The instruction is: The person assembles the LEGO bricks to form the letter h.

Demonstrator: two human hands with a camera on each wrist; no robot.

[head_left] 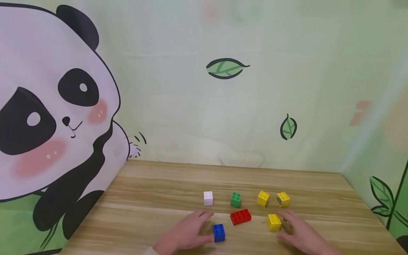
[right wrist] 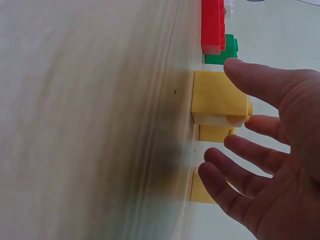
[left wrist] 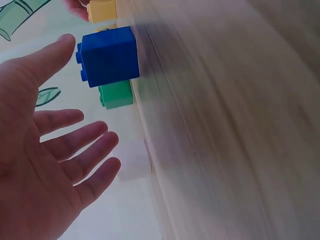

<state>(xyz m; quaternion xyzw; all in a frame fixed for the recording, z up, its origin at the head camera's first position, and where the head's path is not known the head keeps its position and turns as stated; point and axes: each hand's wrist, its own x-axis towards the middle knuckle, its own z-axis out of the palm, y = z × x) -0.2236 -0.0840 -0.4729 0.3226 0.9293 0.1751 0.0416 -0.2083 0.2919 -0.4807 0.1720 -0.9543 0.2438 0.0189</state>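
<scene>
My left hand (head_left: 188,232) reaches in beside a blue toy brick (head_left: 219,233), its thumb and fingers spread apart. In the left wrist view the thumb is close to the studs of the blue brick, and the palm holds nothing. On the other side, my right hand (head_left: 301,233) stands around the near yellow brick (head_left: 273,222) with fingers parted. The right wrist view has the thumb overlapping that yellow brick (right wrist: 217,97); whether it touches cannot be told. A red brick (head_left: 240,216), longer than the others, lies between the two hands.
Behind stand a white brick (head_left: 208,198), a green brick (head_left: 236,200) and two more yellow bricks, one left (head_left: 262,198) and one right (head_left: 283,199), with a dark print on the right one. Everything sits on a wood-grain table (head_left: 153,205) against a panda-printed backdrop (head_left: 178,113).
</scene>
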